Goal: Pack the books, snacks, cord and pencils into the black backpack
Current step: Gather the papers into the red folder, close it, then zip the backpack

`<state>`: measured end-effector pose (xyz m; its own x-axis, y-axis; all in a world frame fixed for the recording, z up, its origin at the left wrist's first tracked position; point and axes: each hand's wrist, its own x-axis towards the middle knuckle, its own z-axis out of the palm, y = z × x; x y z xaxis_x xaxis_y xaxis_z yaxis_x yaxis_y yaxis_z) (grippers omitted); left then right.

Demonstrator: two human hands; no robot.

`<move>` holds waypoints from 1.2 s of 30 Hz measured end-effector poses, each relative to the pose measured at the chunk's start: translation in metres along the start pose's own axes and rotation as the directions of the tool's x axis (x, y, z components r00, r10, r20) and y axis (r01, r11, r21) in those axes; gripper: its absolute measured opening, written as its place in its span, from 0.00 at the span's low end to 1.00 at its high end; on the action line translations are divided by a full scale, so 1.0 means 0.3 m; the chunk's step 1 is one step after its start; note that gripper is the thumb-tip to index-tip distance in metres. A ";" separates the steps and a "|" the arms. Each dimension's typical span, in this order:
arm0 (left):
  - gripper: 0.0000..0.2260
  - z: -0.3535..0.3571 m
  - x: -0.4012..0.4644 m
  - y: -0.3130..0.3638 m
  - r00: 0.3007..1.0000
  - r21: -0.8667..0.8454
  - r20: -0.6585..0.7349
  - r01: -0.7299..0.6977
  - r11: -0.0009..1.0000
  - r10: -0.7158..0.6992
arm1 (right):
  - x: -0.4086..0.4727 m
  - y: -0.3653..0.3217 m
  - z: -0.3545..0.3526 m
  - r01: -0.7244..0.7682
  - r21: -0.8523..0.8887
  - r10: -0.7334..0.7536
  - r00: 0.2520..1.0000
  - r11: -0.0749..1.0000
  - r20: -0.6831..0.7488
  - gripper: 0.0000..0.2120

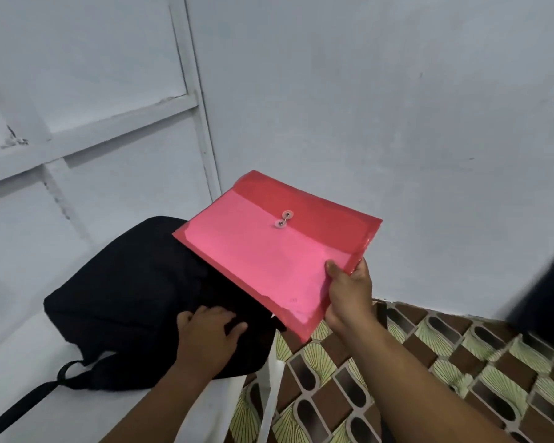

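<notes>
The right hand [349, 292] pinches a corner of a pink folder [269, 251] held above the black backpack [125, 298], which the left hand [211, 330] presses with loosely spread fingers, so packing looks barely begun, no books, snacks, cord or pencils showing.

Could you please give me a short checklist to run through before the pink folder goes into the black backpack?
1. Right hand grips the pink string-tie folder at its near corner: ok.
2. Left hand rests on the black backpack, steadying it: ok.
3. Backpack opening wide enough: cannot tell, it is dark.
4. Folder's string closure fastened: cannot tell.
5. Folder's lower edge over the backpack: ok.
6. Backpack fully supported on the white seat: ok.
</notes>
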<state>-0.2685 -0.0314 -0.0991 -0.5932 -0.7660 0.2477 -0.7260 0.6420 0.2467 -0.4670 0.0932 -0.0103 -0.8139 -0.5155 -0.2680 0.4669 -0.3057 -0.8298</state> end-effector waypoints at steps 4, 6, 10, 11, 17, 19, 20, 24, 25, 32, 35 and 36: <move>0.13 -0.080 0.024 -0.039 0.989 -0.432 0.130 0.120 0.894 -0.069 | 0.086 0.015 0.057 -0.018 -0.048 0.019 1.000 0.999 0.019 0.13; 0.16 -0.110 0.039 -0.058 0.971 -0.533 0.215 0.202 0.822 -0.100 | 0.130 0.021 0.093 -0.024 -0.057 0.026 0.999 0.998 0.038 0.13; 0.16 -0.110 0.046 -0.076 0.982 -0.456 0.182 0.137 0.880 -0.058 | 0.217 0.034 0.164 -0.051 -0.088 0.058 0.995 0.995 0.086 0.13; 0.15 -0.108 0.042 -0.074 0.988 -0.457 0.143 0.123 0.881 -0.063 | 0.237 0.036 0.176 -0.054 -0.103 0.064 0.993 0.993 0.098 0.13; 0.09 -0.148 0.047 -0.100 0.968 -0.474 -0.072 0.180 0.862 -0.242 | 0.360 0.031 0.190 -0.091 -0.170 0.117 0.981 0.981 0.154 0.12; 0.07 -0.176 0.056 -0.088 0.932 -0.484 -0.145 0.225 0.846 -0.331 | 0.402 0.020 0.197 -0.105 -0.178 0.136 0.976 0.978 0.172 0.13; 0.07 -0.189 0.059 -0.078 0.905 -0.479 -0.181 0.261 0.838 -0.386 | 0.423 0.014 0.204 -0.111 -0.184 0.145 0.973 0.977 0.182 0.13; 0.11 -0.228 0.085 -0.074 0.800 -0.549 -0.220 0.372 0.748 -0.559 | 0.496 -0.017 0.224 -0.127 -0.191 0.167 0.963 0.973 0.211 0.14; 0.09 -0.234 0.089 -0.074 0.794 -0.585 -0.215 0.361 0.726 -0.569 | 0.512 -0.027 0.224 -0.128 -0.194 0.169 0.962 0.973 0.214 0.15; 0.27 -0.195 0.113 -0.060 0.795 -0.117 -0.247 0.544 0.831 -0.555 | 0.532 -0.057 0.246 -0.097 -0.257 0.162 0.955 0.962 0.249 0.17; 0.26 -0.171 0.157 -0.024 0.731 0.087 -0.503 0.574 0.815 -0.461 | 0.489 -0.049 0.287 -0.111 -0.242 0.178 0.944 0.964 0.277 0.17; 0.23 -0.162 0.169 -0.004 0.741 0.115 -0.558 0.515 0.850 -0.374 | 0.477 -0.047 0.303 -0.117 -0.234 0.183 0.941 0.965 0.283 0.17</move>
<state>-0.2808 -0.0695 -0.0412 0.0261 -0.7886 0.6144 -0.9621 0.1472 0.2297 -0.5587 -0.0490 0.0075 -0.5828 -0.7680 -0.2654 0.4648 -0.0472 -0.8841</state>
